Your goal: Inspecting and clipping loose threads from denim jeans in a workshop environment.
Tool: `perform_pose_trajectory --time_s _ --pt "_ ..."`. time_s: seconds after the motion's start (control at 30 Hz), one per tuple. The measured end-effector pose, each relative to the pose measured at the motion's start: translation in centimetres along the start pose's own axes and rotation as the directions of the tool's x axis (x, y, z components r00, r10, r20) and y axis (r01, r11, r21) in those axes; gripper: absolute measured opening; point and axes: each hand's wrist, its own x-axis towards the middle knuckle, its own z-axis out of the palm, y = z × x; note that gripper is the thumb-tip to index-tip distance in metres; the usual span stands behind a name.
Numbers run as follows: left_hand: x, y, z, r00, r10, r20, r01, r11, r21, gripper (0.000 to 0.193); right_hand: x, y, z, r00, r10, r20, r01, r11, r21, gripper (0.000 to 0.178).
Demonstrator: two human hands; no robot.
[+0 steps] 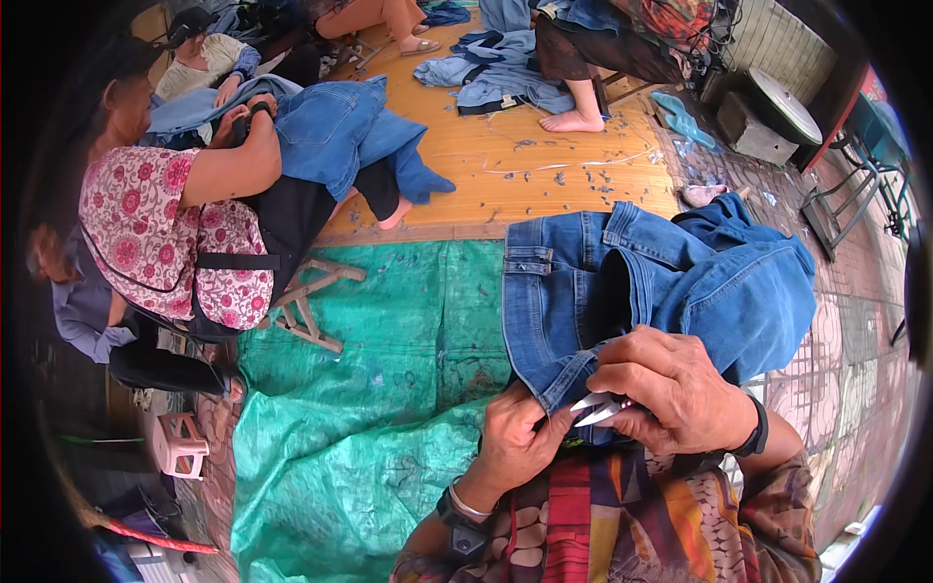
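Observation:
Blue denim jeans (739, 282) lie bunched across my lap, with the waistband up and belt loops showing. My left hand (515, 439) pinches the near end of the waistband between thumb and fingers. Small thread snips (598, 412) are gripped in my right hand (673, 394). Their two pale blades stand apart and point left, close to the waistband edge and my left fingertips. My right palm hides most of the snips' handle. Whether the blades touch a thread is too small to tell.
A green plastic sheet (340, 428) covers the ground at left. Beyond it, a wooden board (573, 180) carries denim scraps and a pile of jeans (501, 73). A co-worker (185, 209) at left handles other jeans. A wooden stool (316, 301) and a pink stool (180, 445) stand nearby.

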Motion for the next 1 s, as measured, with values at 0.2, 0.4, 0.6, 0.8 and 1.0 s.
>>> perform_pose_trajectory --time_s 0.2,0.4,0.6,0.8,1.0 --pt "-0.1 0.3 0.0 1.000 -0.026 -0.005 0.025 0.998 -0.060 0.025 0.5 -0.7 0.7 0.997 -0.046 -0.068 0.028 0.969 -0.247 0.034" --pt "0.1 0.1 0.3 0.999 0.027 -0.023 -0.026 0.999 0.037 0.024 0.7 -0.6 1.3 0.992 -0.083 -0.100 0.049 0.951 -0.307 0.032" --pt "0.0 -0.2 0.5 0.997 0.069 -0.035 -0.068 0.997 0.046 0.026 0.6 -0.9 1.3 0.995 -0.035 -0.093 0.009 0.965 -0.263 0.033" --pt "0.2 -0.3 0.8 0.994 0.094 -0.046 -0.091 0.993 0.074 0.026 0.5 -0.8 1.4 0.994 -0.020 -0.110 -0.005 0.973 -0.229 0.032" --pt "-0.1 0.2 0.6 0.998 0.054 -0.023 -0.051 0.994 0.098 0.027 0.3 -1.0 1.1 0.998 0.009 -0.061 -0.024 0.969 -0.246 0.033"
